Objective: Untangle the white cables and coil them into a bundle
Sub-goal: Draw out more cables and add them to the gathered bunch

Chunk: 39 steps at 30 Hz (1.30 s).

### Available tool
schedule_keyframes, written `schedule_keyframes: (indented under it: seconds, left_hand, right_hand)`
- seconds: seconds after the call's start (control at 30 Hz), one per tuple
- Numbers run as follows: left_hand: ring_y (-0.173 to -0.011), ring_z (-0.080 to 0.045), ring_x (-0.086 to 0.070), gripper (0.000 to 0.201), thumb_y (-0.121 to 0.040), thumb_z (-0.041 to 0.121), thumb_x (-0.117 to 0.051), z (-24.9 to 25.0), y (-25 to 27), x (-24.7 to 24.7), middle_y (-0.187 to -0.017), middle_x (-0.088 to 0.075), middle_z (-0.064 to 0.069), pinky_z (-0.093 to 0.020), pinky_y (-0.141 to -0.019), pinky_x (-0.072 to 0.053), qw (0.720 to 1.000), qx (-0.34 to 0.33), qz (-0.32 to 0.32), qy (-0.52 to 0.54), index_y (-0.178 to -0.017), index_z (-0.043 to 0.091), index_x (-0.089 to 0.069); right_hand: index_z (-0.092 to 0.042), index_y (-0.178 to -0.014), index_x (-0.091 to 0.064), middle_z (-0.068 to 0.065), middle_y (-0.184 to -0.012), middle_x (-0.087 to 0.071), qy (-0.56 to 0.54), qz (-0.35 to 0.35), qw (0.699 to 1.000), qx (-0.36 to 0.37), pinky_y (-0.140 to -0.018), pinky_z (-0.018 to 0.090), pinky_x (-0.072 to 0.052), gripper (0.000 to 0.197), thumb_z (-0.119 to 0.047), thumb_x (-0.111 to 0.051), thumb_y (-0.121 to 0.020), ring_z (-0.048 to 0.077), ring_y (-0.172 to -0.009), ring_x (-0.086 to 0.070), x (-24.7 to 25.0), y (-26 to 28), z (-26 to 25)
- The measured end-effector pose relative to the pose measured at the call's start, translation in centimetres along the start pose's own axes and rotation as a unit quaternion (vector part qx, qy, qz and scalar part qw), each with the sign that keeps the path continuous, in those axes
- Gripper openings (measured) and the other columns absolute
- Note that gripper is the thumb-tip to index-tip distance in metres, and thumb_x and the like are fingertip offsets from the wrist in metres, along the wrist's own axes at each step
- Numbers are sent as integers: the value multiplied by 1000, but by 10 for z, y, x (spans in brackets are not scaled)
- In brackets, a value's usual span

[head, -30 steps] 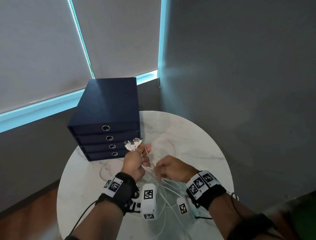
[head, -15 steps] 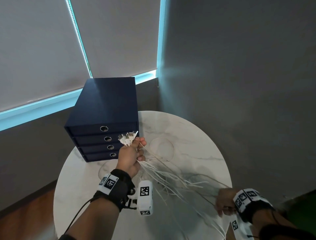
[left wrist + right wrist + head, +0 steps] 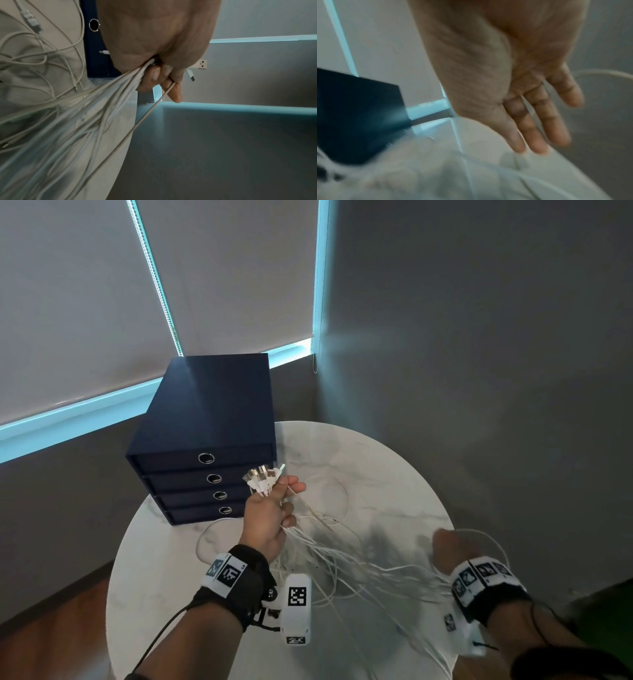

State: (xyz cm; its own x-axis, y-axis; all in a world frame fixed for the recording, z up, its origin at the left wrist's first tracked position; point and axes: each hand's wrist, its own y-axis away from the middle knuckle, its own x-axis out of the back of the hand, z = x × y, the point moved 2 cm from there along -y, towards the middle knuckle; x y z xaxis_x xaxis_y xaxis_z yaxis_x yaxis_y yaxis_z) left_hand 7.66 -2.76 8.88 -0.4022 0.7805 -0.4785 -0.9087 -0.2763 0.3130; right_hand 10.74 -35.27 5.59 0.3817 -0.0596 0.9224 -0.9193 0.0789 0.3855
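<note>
While the left hand clenches the cables just behind their plugs, the strands fan out from under its curled fingers and run down and across toward the right hand. One strand is pinched apart from the rest between two fingertips. Over the table, that right hand hangs near the far run of the strands, its fingers straight and spread, gripping nothing; a loop curves just beyond them. The long axis of the bunch lies from the left fist toward the right palm, so the right hand is nearer the loose lengths. I judge it must close on them there to begin coiling back toward the left. Behind the fist stands a drawer box.
</note>
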Motion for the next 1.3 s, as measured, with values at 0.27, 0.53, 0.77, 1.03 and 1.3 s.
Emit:
schedule_keyframes:
  seconds: [0.27, 0.53, 0.77, 1.03, 1.3]
  left_hand:
    - [-42, -6, -38, 22, -103, 21, -53, -16, 11, -13, -95, -76, -8, -19, -40, -28, 998, 29, -4, -47, -105, 4, -67]
    - [-39, -4, -31, 23, -103, 22, -52, -14, 5, 17, -94, -75, -7, -16, -35, -26, 995, 90, 41, 21, -97, 4, -65]
    - [-40, -5, -30, 23, -104, 19, -51, -34, 7, 14, -74, -74, 2, -17, -36, -26, 991, 128, 27, 8, -105, 1, -64]
    - [-41, -4, -32, 24, -102, 22, -55, -31, 3, -1, -81, -72, 1, -17, -37, -28, 994, 107, -4, -9, -101, 4, -70]
    - [-43, -6, -31, 20, -101, 22, -57, -29, 6, 2, -87, -76, -4, -18, -38, -27, 996, 73, -10, -50, -97, 7, -69]
  right_hand:
    - [-9, -76, -67, 6, -60, -62, -444, -95, 837, 304, -58, 28, -47, 27, -17, -52, -97, 15, -54, -55, 35, 43, -167]
    - [-10, -73, -70, 1, -49, -49, -407, -224, 824, 325, -47, 24, -37, 25, -8, -57, -95, 12, -43, -43, 5, 50, -141]
    - [-11, -81, -75, 2, -57, -60, -388, -332, 798, 319, -62, 30, -43, 18, -18, -62, -92, 14, -52, -54, 4, 56, -107]
    - [-2, -90, -74, 1, -62, -67, -305, -353, 840, 278, -61, 24, -48, 20, -15, -59, -93, 13, -56, -60, 9, 57, -108]
    - [7, -94, -70, 4, -57, -56, -442, -210, 833, 259, -47, 17, -39, 17, -6, -58, -94, 10, -45, -48, 19, 41, -122]
